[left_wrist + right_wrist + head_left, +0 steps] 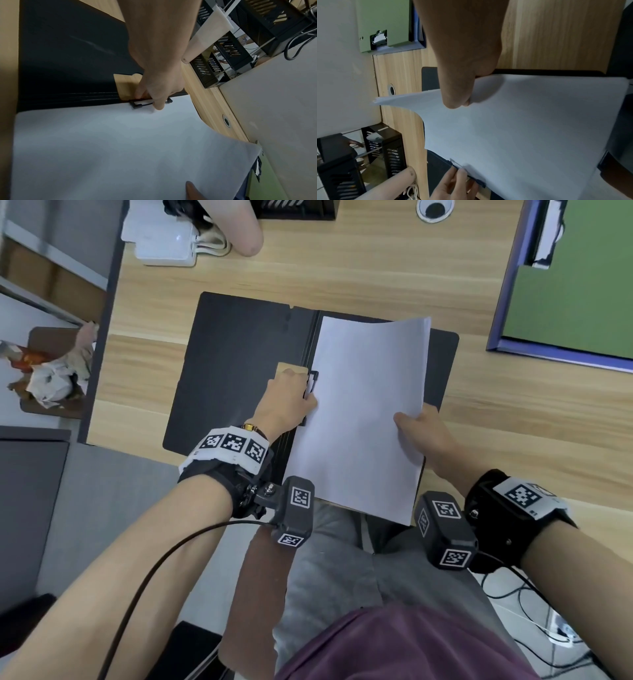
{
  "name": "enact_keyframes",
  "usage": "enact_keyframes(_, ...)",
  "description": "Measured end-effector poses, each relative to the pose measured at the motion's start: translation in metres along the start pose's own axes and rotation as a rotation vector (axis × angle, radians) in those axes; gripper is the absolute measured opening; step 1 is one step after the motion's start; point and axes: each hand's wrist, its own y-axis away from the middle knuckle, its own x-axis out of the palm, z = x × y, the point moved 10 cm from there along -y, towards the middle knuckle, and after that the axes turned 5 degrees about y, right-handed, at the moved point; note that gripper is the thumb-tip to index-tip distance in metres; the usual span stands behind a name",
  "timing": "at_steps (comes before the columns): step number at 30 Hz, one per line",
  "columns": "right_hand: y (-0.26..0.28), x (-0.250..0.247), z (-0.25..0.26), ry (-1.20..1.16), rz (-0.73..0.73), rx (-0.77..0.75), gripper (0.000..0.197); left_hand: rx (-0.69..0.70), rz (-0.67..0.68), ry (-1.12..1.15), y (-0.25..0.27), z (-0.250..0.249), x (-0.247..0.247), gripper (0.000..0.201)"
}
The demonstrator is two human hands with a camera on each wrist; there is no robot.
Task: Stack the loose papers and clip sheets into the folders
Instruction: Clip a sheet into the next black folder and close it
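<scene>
Paper stack [366, 412] lies on the open black folder [233, 364] on the table [376, 268], right hand [416, 433] pinching its edge, left hand [287, 402] gripping the clip [312, 385]; best seat the sheets squarely under before releasing.

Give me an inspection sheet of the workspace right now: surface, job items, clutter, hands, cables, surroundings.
Surface: wooden desk with a round cable port.
Job's things: black folder lying open; paper stack on its right half, far corner curling up; black clip at the stack's left edge; green folder at far right.
Clutter: white adapters at far left corner.
Grippers: left hand grips the clip; right hand pinches the stack's right edge.
Cables: dark cable from the left wrist; floor wires lower right.
Surroundings: crumpled rubbish beside the desk; black slotted racks beyond.
</scene>
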Motion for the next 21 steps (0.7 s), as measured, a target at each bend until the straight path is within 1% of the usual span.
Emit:
enact_keyframes(3,-0.002,-0.001,-0.001,-0.007,-0.034,0.003,0.028,0.009,0.002,-0.013,-0.001,0.001,0.001,0.020)
enact_keyframes(6,-0.003,0.001,-0.001,0.005,-0.070,-0.010,0.035,0.003,0.011,-0.022,-0.001,0.002,0.004,0.022)
enact_keyframes(8,-0.003,0.002,-0.002,0.008,-0.059,-0.005,0.037,-0.012,0.002,-0.014,-0.001,0.003,0.002,0.024)
enact_keyframes(10,-0.001,-0.002,-0.002,0.027,-0.028,-0.028,0.039,-0.016,-0.028,-0.003,-0.001,-0.001,0.000,0.024)
enact_keyframes(12,0.001,-0.020,-0.004,0.031,-0.074,-0.040,0.044,-0.007,-0.080,-0.026,0.001,-0.006,-0.003,0.022)
enact_keyframes(15,0.009,-0.057,-0.008,-0.040,-0.263,-0.010,0.034,0.000,-0.151,0.016,0.002,-0.002,-0.004,0.024)
enact_keyframes(17,0.018,-0.075,0.000,-0.020,-0.381,-0.041,0.024,-0.003,-0.173,0.078,0.003,0.003,-0.002,0.030)
enact_keyframes(19,0.022,-0.076,0.013,0.034,-0.407,-0.068,0.013,0.023,-0.162,0.118,0.006,0.004,0.000,0.031)
enact_keyframes(21,0.021,-0.055,0.030,0.115,-0.319,-0.062,0.006,0.068,-0.085,0.251,0.009,0.006,0.000,0.022)
